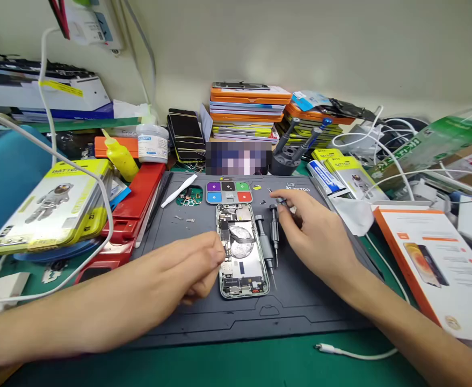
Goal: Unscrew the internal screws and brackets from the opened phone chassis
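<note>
An opened phone (246, 269) lies on the dark grey work mat (171, 317), its boards and a round metal plate exposed. My left hand (199, 263) is closed in a pinch over the phone's left edge; what its fingertips hold, if anything, is hidden. A dark curved strip crosses the round plate close to those fingers. To the phone's right, my right hand (308, 226) has thumb and index finger closed around a slim screwdriver (283, 202), mostly covered by the fingers. Two more screwdrivers, one dark (275, 231) and one grey (264, 244), lie between phone and right hand.
Beyond the phone sits a colored tray (228, 192), with a white pry tool (179, 191) to its left. A screwdriver stand (286, 160) rises behind. Battery boxes (50, 199) and a red tool (126, 215) crowd the left; a white-orange box (433, 263) and cable (352, 353) lie right.
</note>
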The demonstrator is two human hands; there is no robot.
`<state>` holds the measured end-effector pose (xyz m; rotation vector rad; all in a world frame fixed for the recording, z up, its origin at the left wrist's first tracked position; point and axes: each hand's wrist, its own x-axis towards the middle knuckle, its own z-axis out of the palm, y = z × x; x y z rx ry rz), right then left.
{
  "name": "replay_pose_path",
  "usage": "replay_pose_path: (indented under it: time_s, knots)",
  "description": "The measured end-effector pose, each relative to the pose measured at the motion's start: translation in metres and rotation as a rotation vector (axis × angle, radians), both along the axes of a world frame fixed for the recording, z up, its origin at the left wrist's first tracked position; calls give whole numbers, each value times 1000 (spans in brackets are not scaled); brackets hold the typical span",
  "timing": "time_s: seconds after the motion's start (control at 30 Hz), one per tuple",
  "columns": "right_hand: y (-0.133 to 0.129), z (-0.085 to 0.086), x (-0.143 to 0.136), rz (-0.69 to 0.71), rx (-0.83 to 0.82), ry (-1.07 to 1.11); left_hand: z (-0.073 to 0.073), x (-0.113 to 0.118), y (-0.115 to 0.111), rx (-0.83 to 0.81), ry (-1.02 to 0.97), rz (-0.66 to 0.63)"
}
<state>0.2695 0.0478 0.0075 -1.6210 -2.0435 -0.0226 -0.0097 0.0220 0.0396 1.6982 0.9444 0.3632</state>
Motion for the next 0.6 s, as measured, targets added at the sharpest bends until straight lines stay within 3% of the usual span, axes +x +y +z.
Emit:
replay_pose_path:
  time_s: [0.13, 0.23, 0.37, 0.47, 0.6]
  knots:
    - [-1, 5, 6, -77, -41, -254, -8, 7, 15, -118, -155, 18]
    - [-3, 7, 7, -98, -53, -405, -18, 4, 13, -87, -201, 55]
    - [-6, 6, 5, -93, 9, -467, -24, 0, 5, 240, -70, -84]
    - [-6, 4, 3, -80, 61, -419, -26, 2, 3, 544, -130, -209]
    - [-7, 2, 1, -20, -1, -323, -32, 3, 4, 745, -166, -207]
